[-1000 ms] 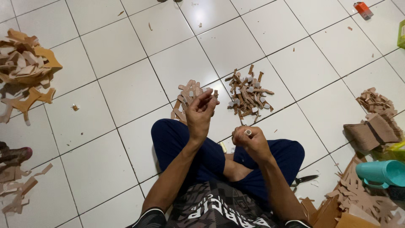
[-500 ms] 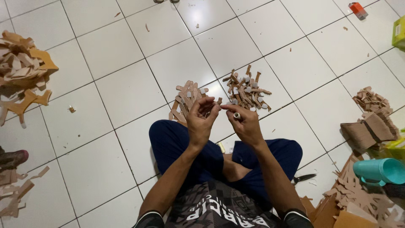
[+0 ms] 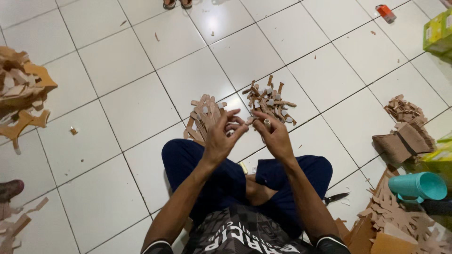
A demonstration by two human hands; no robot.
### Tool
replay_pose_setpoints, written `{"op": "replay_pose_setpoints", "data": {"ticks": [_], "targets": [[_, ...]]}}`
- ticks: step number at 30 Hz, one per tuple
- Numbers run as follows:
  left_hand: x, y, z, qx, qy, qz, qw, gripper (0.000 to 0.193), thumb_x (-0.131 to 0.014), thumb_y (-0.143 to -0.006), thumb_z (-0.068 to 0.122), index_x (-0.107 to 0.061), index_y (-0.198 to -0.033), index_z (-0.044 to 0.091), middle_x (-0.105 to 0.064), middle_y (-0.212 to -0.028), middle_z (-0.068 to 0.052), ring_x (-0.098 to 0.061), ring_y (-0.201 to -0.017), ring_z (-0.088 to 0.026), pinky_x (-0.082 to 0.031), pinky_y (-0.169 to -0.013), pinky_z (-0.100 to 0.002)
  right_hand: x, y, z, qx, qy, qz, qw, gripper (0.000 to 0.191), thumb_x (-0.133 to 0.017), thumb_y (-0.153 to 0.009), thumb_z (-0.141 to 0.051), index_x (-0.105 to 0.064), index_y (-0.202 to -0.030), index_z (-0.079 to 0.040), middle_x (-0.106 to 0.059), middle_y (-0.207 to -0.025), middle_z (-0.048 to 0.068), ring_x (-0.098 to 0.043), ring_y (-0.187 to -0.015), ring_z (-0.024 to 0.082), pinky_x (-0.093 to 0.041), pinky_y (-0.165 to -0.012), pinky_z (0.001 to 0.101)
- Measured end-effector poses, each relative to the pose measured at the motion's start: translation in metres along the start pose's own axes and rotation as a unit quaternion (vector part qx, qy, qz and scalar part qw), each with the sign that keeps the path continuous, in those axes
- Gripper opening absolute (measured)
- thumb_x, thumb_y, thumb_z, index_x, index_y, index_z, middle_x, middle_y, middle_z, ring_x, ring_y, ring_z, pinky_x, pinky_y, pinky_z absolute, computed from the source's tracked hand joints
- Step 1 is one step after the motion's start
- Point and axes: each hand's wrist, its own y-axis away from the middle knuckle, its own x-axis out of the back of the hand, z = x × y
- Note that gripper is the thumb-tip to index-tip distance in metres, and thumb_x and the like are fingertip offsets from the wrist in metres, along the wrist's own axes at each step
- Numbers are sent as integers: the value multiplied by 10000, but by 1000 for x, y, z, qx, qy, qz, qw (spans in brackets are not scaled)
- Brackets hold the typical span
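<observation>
Both hands are up together right in front of the knees, fingertips nearly touching. The left hand (image 3: 220, 136) has its grip closed in a pinch on a thin brown cardboard strip (image 3: 234, 126), thumb and fingers curled round it. The right hand (image 3: 274, 136) is pinched shut too, on a small pale roll (image 3: 267, 123) that looks like tape, though it's too small to be sure. They're held that close probably so one hand can steady the strip while the other works on its end.

Just past the hands, on the white tiled floor (image 3: 127, 108), there are 2 small heaps: a flatter stack of plain strips (image 3: 203, 115) by the left hand and a messier pile of strips with pale tabs on them (image 3: 270, 99) by the right hand. My guess is they're kept apart so untouched and finished pieces don't get mixed, and both sit within easy reach of a cross-legged sitter.

Further out: a big heap of cardboard offcuts (image 3: 21, 89) far left, a bundle of folded brown pieces (image 3: 402, 136) to the right, a teal plastic cup (image 3: 418, 186) lying on its side near more scraps, and a dark knife (image 3: 336, 197) just beside the right leg.
</observation>
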Motion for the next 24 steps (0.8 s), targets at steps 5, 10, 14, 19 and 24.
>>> {"op": "replay_pose_setpoints", "data": {"ticks": [5, 10, 14, 19, 24], "targets": [[-13, 13, 10, -15, -42, -11, 999, 254, -746, -951, 205, -759, -1125, 20, -795, -979, -103, -783, -852, -155, -644, -761, -272, -4, 5, 1, 76, -60, -9, 995, 269, -695, -993, -219, -760, -1160, -18, -763, -1029, 69, -644, -809, 81, -529, -705, 225], [-11, 19, -5, 118, 53, -56, 990, 242, -684, -984, 223, -765, -1056, 7, -774, -833, -87, -732, -740, -156, -586, -660, -288, 6, 10, 0, 127, 17, -47, 991, 318, -649, -1010, -247, -719, -1250, -50, -744, -1153, 85, -708, -986, 101, -589, -818, 250], [-10, 17, -24, 112, 122, -105, 981, 277, -649, -1024, 246, -733, -1109, -4, -777, -951, -86, -757, -893, -131, -628, -817, -270, 15, 13, 3, 108, -5, -102, 989, 332, -631, -1020, -263, -712, -1273, -64, -756, -1144, 73, -711, -973, 115, -599, -819, 262], [-11, 21, -25, 113, 147, -80, 979, 350, -606, -1037, 286, -594, -1279, 33, -742, -1034, -75, -737, -968, -139, -618, -856, -291, 22, 16, 9, 50, -22, -97, 994, 323, -672, -992, -225, -717, -1261, -52, -740, -1078, 83, -664, -865, 144, -564, -735, 278], [-9, 22, -19, 70, 77, -137, 985, 380, -672, -999, 281, -654, -1311, 64, -765, -999, -64, -743, -941, -149, -603, -860, -288, 23, 9, 10, 107, -48, -120, 986, 306, -670, -998, -214, -692, -1254, -46, -744, -1119, 52, -715, -1011, 127, -607, -850, 267]]}}
